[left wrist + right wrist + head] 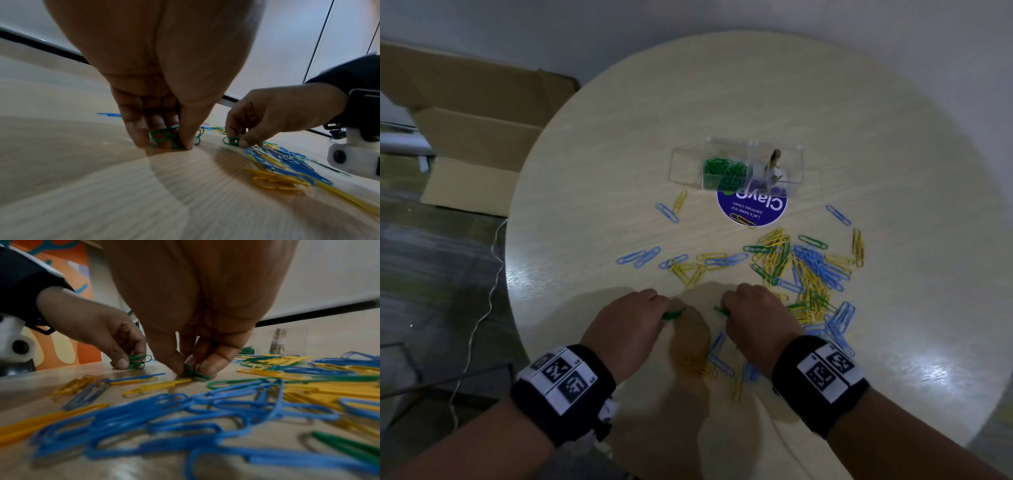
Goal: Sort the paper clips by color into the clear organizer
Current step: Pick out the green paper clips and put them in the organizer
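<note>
Tabletop [756, 102], round, pale wood grain, carries everything; surface looks smooth, so flat clips probably slide rather than lift if pushed. Clear organizer [688, 164] sits at the far middle, well apart from both hands, partly over a round blue sticker [763, 210]; one compartment already holds green clips [724, 171], the one left of it looks empty, and the right one holds something I can't identify. Loose paper clips [811, 270], blue, yellow and green mixed, lie mostly in a tangled heap to the right, with strays across the middle and near edge. Handling judgement: light, stiff plastic-coated wire, thin and flat on the wood, likely to hook into neighbours; best taken by pinching the rounded end or tipping one edge up with a fingertip, and lifting clear of the heap so no blue or yellow tags along. Left hand [633, 315] is down at the near middle, thumb and fingers [137, 134] curled and pressed together on a small bunch of green clips [164, 136] against the wood. Right hand [753, 315] is just beside it, near the heap's edge, thumb and fingertips [207, 368] pinching a green clip [195, 372] that touches the surface. Neither hand is spread.
</note>
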The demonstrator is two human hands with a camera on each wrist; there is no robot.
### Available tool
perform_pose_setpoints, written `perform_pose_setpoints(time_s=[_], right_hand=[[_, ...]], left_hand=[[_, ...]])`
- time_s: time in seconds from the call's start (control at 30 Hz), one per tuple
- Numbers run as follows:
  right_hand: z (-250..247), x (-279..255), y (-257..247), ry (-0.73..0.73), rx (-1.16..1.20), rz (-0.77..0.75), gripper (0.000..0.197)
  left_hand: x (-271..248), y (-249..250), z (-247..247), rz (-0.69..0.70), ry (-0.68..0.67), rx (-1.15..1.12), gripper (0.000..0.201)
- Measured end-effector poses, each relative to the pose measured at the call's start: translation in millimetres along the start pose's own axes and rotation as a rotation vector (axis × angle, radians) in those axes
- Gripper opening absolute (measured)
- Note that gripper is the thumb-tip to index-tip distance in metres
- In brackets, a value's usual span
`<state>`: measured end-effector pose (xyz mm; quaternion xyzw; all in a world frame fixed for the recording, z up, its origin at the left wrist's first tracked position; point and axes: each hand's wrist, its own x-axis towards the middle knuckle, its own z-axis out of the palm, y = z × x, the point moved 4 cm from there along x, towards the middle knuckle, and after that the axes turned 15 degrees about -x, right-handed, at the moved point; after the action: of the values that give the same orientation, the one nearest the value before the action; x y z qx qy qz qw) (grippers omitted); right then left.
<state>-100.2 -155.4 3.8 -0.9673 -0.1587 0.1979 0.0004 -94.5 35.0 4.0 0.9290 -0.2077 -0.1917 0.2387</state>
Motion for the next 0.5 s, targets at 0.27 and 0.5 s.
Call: perform_pose_setpoints(time_s=[0.27, 0.5], right_hand=[[-4.1, -0.3, 30.0, 0.061, 0.095, 0.102, 0.011], [-83.3, 34.4, 92.0, 0.299, 0.447, 0.398, 0.010]], left_hand=[[28.1, -0.7, -23.8, -0.265, 0.096, -0.506, 0.012], [115.3, 22.8, -83.0, -0.274, 0.344, -0.770, 0.013]])
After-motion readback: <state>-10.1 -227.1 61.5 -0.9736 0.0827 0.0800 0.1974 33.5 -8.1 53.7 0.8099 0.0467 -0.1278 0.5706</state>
